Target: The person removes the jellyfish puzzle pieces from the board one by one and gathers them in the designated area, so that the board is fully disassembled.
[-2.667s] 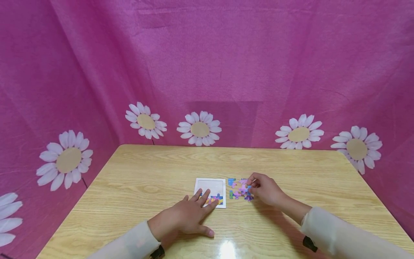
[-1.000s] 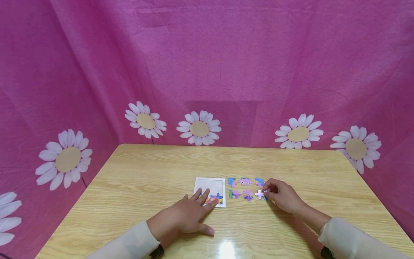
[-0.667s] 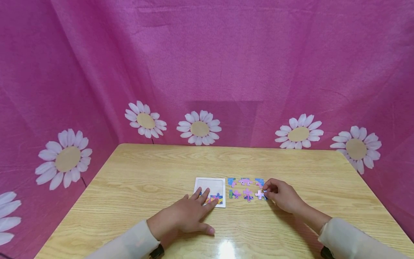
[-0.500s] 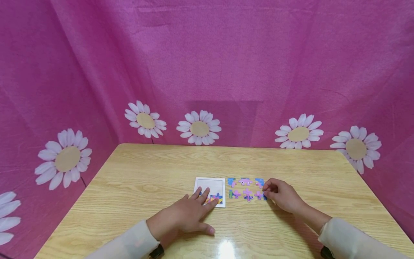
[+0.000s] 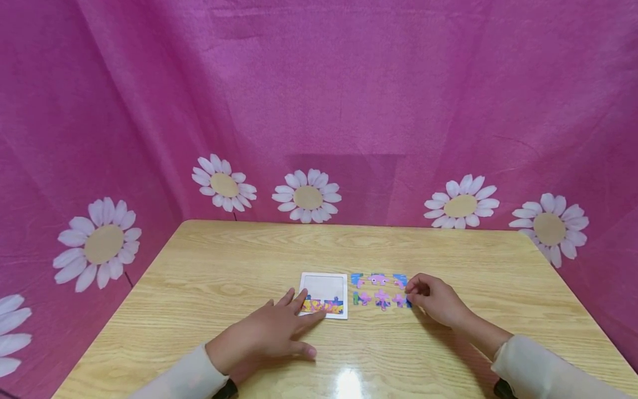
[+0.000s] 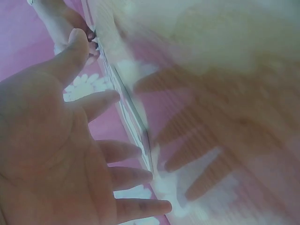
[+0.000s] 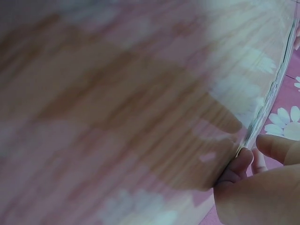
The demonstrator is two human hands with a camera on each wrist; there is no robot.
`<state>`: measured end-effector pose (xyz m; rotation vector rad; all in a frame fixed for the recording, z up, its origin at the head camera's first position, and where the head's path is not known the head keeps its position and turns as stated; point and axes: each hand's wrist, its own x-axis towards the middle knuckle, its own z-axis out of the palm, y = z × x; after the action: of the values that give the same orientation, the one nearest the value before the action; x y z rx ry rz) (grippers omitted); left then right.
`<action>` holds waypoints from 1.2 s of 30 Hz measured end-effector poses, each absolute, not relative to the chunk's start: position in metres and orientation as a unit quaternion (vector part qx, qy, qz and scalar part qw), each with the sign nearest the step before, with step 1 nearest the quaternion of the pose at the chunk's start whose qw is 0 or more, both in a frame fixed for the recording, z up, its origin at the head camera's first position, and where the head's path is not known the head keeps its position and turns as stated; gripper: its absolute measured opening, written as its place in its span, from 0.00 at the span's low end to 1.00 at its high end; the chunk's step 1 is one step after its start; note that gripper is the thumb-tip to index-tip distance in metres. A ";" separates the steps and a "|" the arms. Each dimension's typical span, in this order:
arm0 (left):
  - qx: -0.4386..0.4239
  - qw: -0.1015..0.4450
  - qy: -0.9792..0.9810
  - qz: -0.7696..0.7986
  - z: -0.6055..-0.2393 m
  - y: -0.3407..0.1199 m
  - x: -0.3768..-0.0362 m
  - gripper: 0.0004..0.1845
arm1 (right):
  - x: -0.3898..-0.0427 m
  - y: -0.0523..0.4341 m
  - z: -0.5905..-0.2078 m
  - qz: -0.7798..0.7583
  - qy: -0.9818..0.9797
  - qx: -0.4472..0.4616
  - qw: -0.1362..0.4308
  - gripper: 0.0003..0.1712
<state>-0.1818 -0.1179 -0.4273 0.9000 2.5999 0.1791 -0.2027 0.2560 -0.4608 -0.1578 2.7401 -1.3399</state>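
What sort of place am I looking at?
Probably a screened-off activity space; the wider room isn't visible. Pink flowered cloth hangs behind and beside a woodgrain table, where jigsaw pieces lie next to a white puzzle tray.

White frame (image 5: 324, 274): at six o'clock in the head view, carries no readable lettering on its rim.
Loose puzzle pieces (image 5: 381, 297): at five o'clock, show no legible letter or number.
Pink cloth (image 5: 319, 83): at twelve o'clock, bears no readable word.
Wooden tabletop (image 5: 239, 260): toward six o'clock, shows no legible label.
Black wristband (image 5: 226, 389): at seven o'clock, too small to read.
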 end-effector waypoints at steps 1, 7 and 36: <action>0.319 0.192 0.926 0.067 -0.427 -0.121 -0.181 0.43 | -0.203 0.256 -0.461 -0.441 0.895 -0.047 0.046 0.05; 0.318 0.187 0.925 0.087 -0.424 -0.136 -0.178 0.40 | -0.204 0.256 -0.460 -0.448 0.892 -0.047 0.051 0.05; 0.317 0.185 0.925 0.096 -0.424 -0.150 -0.176 0.40 | -0.216 0.229 -0.435 -0.475 0.872 -0.105 0.047 0.08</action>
<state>-0.1759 -0.1496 -0.4241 0.8927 2.6081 0.2718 -0.2162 0.2294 -0.4349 -0.3206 2.6622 -1.4494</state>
